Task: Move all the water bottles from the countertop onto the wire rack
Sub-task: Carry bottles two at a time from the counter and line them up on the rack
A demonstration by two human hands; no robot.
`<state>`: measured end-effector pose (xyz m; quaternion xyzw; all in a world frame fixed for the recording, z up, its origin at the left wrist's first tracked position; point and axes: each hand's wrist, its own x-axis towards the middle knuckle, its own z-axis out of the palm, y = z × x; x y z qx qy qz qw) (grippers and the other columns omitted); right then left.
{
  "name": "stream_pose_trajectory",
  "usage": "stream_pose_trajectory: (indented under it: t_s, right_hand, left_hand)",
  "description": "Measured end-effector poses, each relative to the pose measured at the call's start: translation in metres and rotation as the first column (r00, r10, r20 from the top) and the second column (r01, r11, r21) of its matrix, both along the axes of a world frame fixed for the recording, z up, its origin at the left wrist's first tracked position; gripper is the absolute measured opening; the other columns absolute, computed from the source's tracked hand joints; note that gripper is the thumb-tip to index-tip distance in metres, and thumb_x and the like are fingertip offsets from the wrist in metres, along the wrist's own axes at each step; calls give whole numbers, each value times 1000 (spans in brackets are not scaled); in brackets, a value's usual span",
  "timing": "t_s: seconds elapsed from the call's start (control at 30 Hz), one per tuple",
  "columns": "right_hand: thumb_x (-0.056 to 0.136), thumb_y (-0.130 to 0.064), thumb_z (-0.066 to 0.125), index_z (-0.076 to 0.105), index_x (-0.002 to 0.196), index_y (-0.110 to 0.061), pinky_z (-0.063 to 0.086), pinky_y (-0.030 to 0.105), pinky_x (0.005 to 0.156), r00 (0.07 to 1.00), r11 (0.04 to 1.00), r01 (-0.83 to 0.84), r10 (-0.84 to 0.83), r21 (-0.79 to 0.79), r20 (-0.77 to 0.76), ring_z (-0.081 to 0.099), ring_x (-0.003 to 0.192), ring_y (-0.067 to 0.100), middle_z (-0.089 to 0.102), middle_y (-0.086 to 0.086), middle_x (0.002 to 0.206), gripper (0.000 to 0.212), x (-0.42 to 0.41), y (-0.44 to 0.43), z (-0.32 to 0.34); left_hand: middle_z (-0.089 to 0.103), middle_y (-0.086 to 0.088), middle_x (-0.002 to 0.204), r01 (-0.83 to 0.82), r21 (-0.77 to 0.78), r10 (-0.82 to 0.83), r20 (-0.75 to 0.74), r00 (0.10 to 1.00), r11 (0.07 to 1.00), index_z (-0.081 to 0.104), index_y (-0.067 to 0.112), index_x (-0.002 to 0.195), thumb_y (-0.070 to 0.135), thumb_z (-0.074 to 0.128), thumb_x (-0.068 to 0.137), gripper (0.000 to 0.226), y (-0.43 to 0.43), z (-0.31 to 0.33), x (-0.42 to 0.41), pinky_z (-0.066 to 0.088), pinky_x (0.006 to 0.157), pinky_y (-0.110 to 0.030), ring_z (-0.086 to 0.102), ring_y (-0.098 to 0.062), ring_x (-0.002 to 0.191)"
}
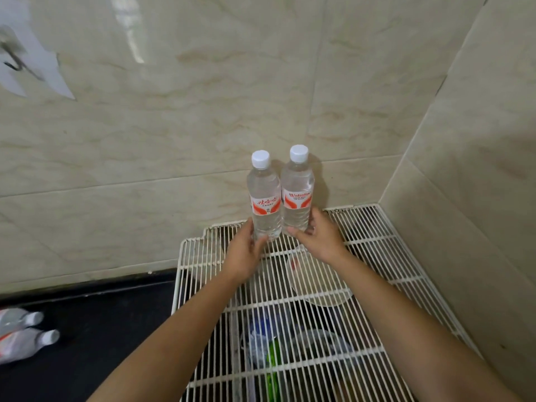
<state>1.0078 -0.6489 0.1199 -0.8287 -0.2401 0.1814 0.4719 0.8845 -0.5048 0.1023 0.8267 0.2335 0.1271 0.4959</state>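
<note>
Two clear water bottles with white caps and red-and-white labels stand upright side by side at the far end of the white wire rack (374, 250). My left hand (243, 253) grips the base of the left bottle (264, 198). My right hand (317, 236) grips the base of the right bottle (298, 192). Two more bottles lie on their sides on the black countertop (95, 329) at the far left edge, the upper bottle (17, 319) above the lower bottle (26, 343).
Beige marble-look tiled walls close in behind and to the right of the rack. Under the rack's wires I see a round pale lid (319, 282), a green item (274, 361) and plastic wrapping (261, 340).
</note>
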Motion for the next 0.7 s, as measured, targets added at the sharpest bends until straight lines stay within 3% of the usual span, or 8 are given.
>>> stream_pose_trajectory:
  t_s: [0.17, 0.3, 0.47, 0.6, 0.7]
  right_hand:
    - [87, -33, 76, 50, 142, -23, 49, 29, 98, 999, 1000, -13, 14, -20, 41, 58, 106, 4, 65, -3, 135, 61, 0, 3, -7]
    - [87, -41, 76, 49, 144, -25, 53, 41, 102, 997, 998, 9, -5, -56, 76, 65, 114, 12, 67, -4, 133, 65, -1, 6, -12]
    - [86, -52, 72, 43, 146, -33, 52, 48, 102, 992, 993, 39, -25, -107, 128, 62, 123, 20, 63, -5, 138, 69, -3, 10, -13]
    - [88, -53, 69, 31, 154, -30, 41, 48, 112, 986, 988, 11, 15, -157, 165, 48, 139, 24, 50, -1, 152, 80, -7, 6, -3]
    - [93, -56, 63, 18, 159, -24, 34, 44, 114, 968, 974, 54, 3, -220, 252, 36, 146, 26, 34, 4, 161, 86, -17, -7, 7]
  left_hand:
    - [61, 6, 136, -49, 81, 43, 81, 996, 995, 40, 31, 147, 33, 48, 103, 45, -2, -13, -2, 51, 102, -40, 61, -12, 119]
    - [60, 4, 138, -91, 160, 79, 80, 994, 983, 32, 36, 151, 37, 43, 105, 47, -1, -20, 3, 52, 100, -40, 61, -15, 118]
    - [63, 3, 132, -115, 134, 114, 21, 993, 984, 28, 38, 154, 37, 41, 106, 50, 0, -22, 8, 54, 94, -39, 62, -13, 107]
    - [51, -2, 149, 11, 70, -7, -47, 999, 998, 25, 32, 156, 37, 42, 105, 54, 5, -5, 3, 46, 107, -42, 54, -22, 131]
    - [32, -5, 162, -1, 173, 13, -65, 998, 985, 18, 21, 160, 48, 39, 104, 65, 11, 16, -13, 32, 119, -45, 36, -25, 147]
